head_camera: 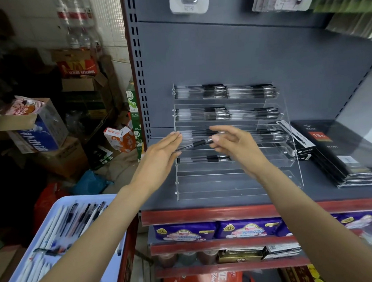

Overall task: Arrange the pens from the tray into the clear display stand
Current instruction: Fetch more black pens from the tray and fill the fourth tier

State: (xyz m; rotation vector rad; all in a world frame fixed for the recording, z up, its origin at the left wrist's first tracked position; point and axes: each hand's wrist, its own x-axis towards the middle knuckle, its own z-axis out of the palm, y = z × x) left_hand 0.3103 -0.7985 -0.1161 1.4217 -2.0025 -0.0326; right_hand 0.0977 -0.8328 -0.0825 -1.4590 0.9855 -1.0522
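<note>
Grey shop shelving (230,60) carries the clear display stand (292,157), upper tiers already stocked; before its third tier the right hand (234,143) pinches a black pen (194,144) by one end – the left hand (162,154) meets the other end, fingers straight; more pens lie in the blue tray (55,202) lower left.

"18K" in white on red label of black notebook stack (338,147), right of right hand (236,145). Carton and package print elsewhere too blurred to read.
</note>
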